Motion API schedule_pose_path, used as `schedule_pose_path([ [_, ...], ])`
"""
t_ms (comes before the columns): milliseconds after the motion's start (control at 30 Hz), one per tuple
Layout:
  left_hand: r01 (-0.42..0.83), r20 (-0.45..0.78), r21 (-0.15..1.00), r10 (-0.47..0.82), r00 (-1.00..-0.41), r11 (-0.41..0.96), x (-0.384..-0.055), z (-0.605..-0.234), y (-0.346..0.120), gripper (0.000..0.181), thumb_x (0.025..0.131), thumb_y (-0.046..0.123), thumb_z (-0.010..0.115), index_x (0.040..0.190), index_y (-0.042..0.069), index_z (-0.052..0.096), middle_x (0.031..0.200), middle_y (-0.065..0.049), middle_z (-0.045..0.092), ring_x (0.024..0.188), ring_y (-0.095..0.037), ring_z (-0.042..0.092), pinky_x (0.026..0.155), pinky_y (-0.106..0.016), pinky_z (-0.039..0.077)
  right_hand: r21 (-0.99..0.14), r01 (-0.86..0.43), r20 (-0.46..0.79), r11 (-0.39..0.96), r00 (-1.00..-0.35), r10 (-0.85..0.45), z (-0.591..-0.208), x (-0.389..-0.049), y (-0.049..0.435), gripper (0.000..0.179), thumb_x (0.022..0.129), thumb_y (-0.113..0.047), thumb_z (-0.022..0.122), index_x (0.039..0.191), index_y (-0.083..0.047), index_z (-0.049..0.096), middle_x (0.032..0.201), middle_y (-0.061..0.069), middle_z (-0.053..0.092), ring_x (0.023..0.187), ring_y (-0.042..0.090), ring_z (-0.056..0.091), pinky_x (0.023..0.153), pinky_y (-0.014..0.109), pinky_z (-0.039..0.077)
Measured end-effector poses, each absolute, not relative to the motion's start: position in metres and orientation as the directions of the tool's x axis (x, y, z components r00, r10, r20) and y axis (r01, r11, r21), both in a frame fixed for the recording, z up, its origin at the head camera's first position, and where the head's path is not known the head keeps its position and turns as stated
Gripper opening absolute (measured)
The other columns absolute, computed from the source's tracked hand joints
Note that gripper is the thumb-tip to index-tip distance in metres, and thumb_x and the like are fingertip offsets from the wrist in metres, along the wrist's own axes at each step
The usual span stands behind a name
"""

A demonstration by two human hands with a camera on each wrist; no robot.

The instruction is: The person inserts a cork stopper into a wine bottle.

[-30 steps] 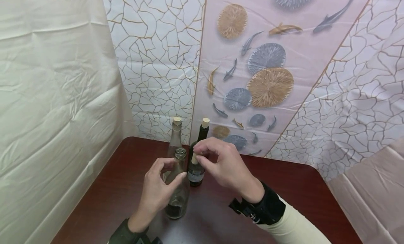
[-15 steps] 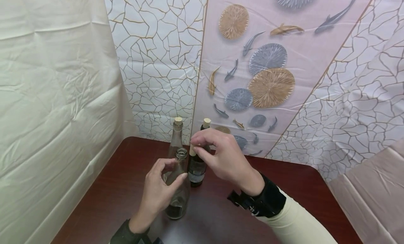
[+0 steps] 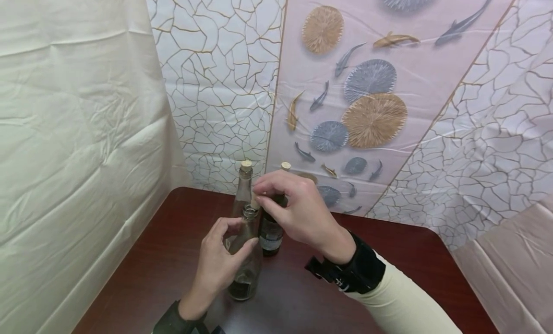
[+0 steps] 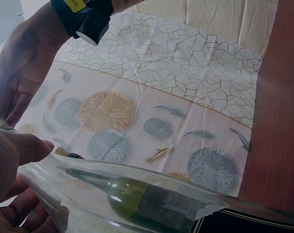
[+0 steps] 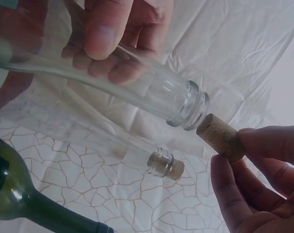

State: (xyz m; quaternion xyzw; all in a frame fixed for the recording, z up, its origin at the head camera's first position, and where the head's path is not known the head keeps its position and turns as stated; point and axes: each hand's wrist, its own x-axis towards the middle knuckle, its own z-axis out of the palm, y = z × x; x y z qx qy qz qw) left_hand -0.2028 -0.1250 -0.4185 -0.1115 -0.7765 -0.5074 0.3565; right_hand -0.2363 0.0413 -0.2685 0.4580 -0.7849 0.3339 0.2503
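Observation:
My left hand grips the shoulder of a clear glass bottle that stands upright on the table. My right hand pinches a cork between thumb and fingers. In the right wrist view the cork's lower end is right at the rim of the bottle's uncovered mouth, slightly tilted and outside it. Behind stands a second clear bottle with a cork partly in its neck. A dark green bottle, also topped by a cork, is partly hidden behind my right hand.
The bottles stand close together on a dark red-brown table with rounded far corners. Patterned cloth hangs behind its far edge, and plain cream cloth runs along the left side.
My right hand has moved left with the cork, from in front of the green bottle to the clear bottle's mouth. The left hand keeps its grip there.

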Motion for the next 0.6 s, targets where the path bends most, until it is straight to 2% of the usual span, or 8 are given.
schedule_pose_path([
  [267, 0.513, 0.644, 0.724, -0.186, -0.742, 0.461, -0.2026, -0.4189, -0.1241, 0.039, 0.076, 0.025, 0.083, 0.109, 0.019, 0.064, 0.107, 0.007, 0.065, 0.095, -0.008, 0.063, 0.08, -0.037, 0.056, -0.304, -0.887, 0.689, 0.347, -0.456, -0.564, -0.2708, -0.2353, 0.0378, 0.008, 0.089, -0.01, 0.07, 0.095, -0.01, 0.075, 0.104, -0.002, 0.071, 0.099, 0.005, 0.064, 0.081, 0.026, 0.056],
  [467, 0.514, 0.639, 0.73, -0.184, -0.747, 0.45, -0.2029, -0.4188, -0.1249, 0.039, 0.076, 0.026, 0.083, 0.109, 0.019, 0.064, 0.107, 0.006, 0.064, 0.096, -0.008, 0.063, 0.08, -0.042, 0.057, -0.288, -0.889, 0.686, 0.357, -0.452, -0.571, -0.272, -0.2348, 0.0353, 0.009, 0.088, -0.01, 0.07, 0.096, -0.009, 0.075, 0.105, -0.001, 0.071, 0.099, 0.005, 0.064, 0.084, 0.024, 0.054],
  [600, 0.507, 0.629, 0.737, -0.179, -0.756, 0.448, -0.2025, -0.4195, -0.1255, 0.039, 0.077, 0.027, 0.083, 0.11, 0.019, 0.064, 0.108, 0.007, 0.064, 0.096, -0.008, 0.063, 0.081, -0.041, 0.057, -0.294, -0.892, 0.68, 0.344, -0.448, -0.581, -0.274, -0.2342, 0.0337, 0.009, 0.088, -0.01, 0.071, 0.096, -0.009, 0.075, 0.105, -0.001, 0.071, 0.098, 0.006, 0.065, 0.083, 0.024, 0.054],
])
